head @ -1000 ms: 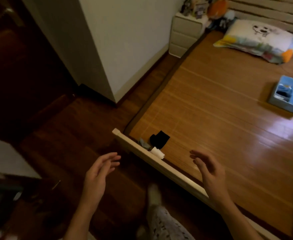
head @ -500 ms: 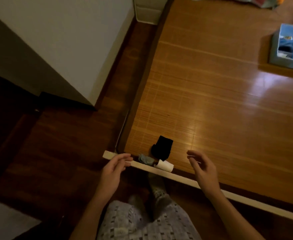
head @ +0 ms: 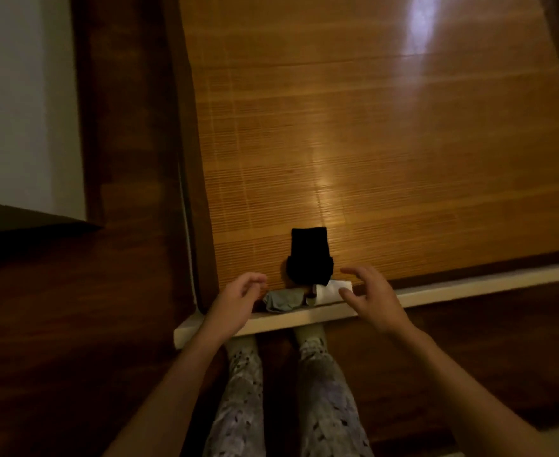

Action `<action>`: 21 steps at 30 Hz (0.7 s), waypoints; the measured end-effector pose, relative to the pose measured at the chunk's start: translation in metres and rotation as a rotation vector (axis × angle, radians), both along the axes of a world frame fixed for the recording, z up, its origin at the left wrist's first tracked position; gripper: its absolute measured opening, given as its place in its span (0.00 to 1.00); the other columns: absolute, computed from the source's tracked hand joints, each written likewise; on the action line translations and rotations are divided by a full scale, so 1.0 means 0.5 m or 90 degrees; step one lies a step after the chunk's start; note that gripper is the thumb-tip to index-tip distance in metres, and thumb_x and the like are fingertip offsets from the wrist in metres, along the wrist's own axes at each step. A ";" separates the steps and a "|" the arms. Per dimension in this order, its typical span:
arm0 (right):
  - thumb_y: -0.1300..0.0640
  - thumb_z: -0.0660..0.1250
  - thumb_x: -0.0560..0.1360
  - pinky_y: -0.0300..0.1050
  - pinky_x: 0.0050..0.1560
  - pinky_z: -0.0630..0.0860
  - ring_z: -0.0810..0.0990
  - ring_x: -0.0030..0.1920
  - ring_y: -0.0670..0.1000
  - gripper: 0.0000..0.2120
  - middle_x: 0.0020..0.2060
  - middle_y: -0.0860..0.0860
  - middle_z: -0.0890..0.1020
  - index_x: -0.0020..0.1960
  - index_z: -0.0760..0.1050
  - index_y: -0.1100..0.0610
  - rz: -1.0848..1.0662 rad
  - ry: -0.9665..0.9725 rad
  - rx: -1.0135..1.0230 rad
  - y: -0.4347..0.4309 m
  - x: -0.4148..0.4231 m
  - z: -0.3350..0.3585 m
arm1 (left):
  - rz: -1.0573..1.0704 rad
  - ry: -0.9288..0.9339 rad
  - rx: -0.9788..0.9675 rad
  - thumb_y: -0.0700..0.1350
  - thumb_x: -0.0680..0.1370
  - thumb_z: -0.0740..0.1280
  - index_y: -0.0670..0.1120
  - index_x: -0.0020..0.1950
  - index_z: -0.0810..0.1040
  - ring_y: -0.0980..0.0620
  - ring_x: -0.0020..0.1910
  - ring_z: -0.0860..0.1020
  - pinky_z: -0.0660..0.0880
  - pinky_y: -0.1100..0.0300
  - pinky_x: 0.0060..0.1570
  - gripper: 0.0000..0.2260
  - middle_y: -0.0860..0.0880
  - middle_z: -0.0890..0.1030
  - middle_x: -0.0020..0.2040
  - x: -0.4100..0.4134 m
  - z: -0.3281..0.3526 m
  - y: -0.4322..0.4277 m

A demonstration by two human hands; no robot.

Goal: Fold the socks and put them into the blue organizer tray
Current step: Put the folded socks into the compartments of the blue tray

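Now left hand [head: 238, 301], right hand [head: 367, 298] closer, flanking socks [head: 309, 255] (holding nothing).

Mat [head: 370, 143]: slatted bamboo, finely ribbed, glossy under glare. Black sock [head: 309, 255] on it: matt knit cloth. Grey sock [head: 284, 300] and white sock [head: 332, 290], just below the black sock: soft matt cloth. Rail [head: 469, 285]: pale, smooth. Floor [head: 73, 324]: dark wood.

Bamboo mat [head: 370, 143] mid-view; pale rail [head: 469, 286] along mat's near edge; dark wood floor [head: 73, 324] left of mat; white wall [head: 17, 94] farther left.
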State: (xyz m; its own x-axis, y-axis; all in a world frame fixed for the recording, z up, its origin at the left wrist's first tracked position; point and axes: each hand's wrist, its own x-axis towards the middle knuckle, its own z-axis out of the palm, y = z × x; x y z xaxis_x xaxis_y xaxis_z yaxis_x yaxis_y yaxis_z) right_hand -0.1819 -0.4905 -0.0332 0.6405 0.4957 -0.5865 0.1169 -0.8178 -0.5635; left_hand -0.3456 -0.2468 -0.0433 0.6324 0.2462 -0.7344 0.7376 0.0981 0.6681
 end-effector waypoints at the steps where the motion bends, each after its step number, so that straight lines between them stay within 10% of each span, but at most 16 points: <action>1: 0.54 0.71 0.78 0.53 0.66 0.73 0.73 0.67 0.52 0.21 0.66 0.51 0.75 0.70 0.74 0.54 0.044 -0.009 -0.040 0.000 -0.003 -0.032 | -0.015 0.006 0.002 0.45 0.86 0.60 0.61 0.56 0.78 0.64 0.58 0.79 0.73 0.68 0.52 0.12 0.61 0.82 0.57 0.004 -0.023 0.005; 11: 0.41 0.67 0.78 0.53 0.67 0.70 0.71 0.66 0.57 0.29 0.68 0.54 0.71 0.72 0.68 0.56 0.381 -0.051 -0.321 0.012 0.018 -0.219 | -0.086 0.009 -0.018 0.45 0.86 0.60 0.61 0.54 0.79 0.64 0.55 0.80 0.77 0.60 0.58 0.13 0.61 0.83 0.55 0.039 -0.133 -0.036; 21: 0.52 0.70 0.79 0.49 0.59 0.76 0.78 0.60 0.52 0.20 0.61 0.51 0.80 0.68 0.72 0.53 0.228 0.033 -0.104 0.001 -0.001 -0.116 | -0.077 0.088 -0.035 0.45 0.85 0.62 0.52 0.51 0.82 0.49 0.50 0.83 0.78 0.47 0.59 0.09 0.50 0.86 0.49 0.053 -0.070 -0.108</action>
State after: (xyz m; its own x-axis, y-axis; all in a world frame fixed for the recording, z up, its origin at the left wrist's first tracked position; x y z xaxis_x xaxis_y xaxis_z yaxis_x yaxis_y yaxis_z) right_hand -0.1825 -0.4899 -0.0910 0.4117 0.5797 -0.7032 0.3864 -0.8099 -0.4414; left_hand -0.3189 -0.3008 -0.0785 0.5477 0.1316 -0.8263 0.8303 0.0363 0.5561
